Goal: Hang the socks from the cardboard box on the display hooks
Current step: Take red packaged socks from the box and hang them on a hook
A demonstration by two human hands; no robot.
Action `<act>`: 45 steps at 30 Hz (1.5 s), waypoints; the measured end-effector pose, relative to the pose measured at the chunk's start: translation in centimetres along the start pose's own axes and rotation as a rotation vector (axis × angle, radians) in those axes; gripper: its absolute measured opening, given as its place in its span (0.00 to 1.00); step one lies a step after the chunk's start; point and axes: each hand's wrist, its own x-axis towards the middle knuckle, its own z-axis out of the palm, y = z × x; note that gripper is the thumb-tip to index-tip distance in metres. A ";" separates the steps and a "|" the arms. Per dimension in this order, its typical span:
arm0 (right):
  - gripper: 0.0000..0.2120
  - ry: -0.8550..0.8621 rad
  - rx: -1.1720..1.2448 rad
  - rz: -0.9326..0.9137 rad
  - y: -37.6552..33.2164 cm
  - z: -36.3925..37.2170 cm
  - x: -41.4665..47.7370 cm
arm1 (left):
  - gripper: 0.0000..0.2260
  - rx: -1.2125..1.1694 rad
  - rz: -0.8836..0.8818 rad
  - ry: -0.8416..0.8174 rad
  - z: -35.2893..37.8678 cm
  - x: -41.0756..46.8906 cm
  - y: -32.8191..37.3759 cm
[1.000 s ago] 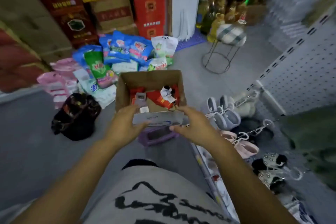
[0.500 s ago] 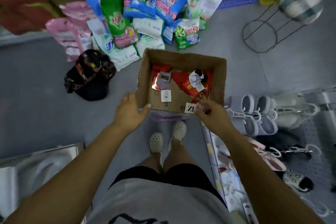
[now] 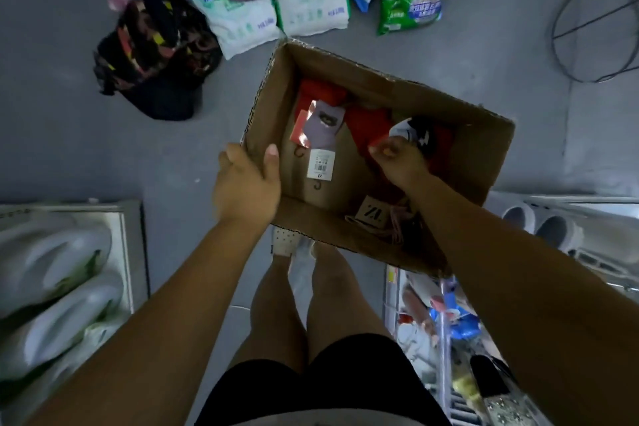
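Since half a second ago the right hand (image 3: 397, 161) has left the near rim and reached down into the brown corrugated cardboard box (image 3: 484, 162), while the left hand (image 3: 247, 183) keeps clamping the near-left wall, thumb inside and fingers outside. The right fingers are curled against the soft red knit socks (image 3: 366, 121) and the black-and-white sock pair (image 3: 415, 130); whether they already pinch one I cannot tell. This pick looks barely begun. Every sock in view lies in the box, including a limp lilac sock (image 3: 325, 121) with a stiff white barcode tag (image 3: 321, 164). No display hook shows plainly, so all these pairs remain to be hung.
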 end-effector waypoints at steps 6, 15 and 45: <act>0.31 0.119 -0.165 -0.043 1.2 0.7 1.6 | 0.23 0.129 0.052 0.106 0.9 -0.2 -0.2; 0.38 0.145 -0.071 0.046 0.1 2.1 4.0 | 0.23 0.183 0.058 0.165 1.3 -0.4 -0.2; 0.15 -0.351 0.716 0.188 -8.4 3.4 -7.1 | 0.16 -0.312 -0.121 -0.051 -1.6 -4.0 -1.3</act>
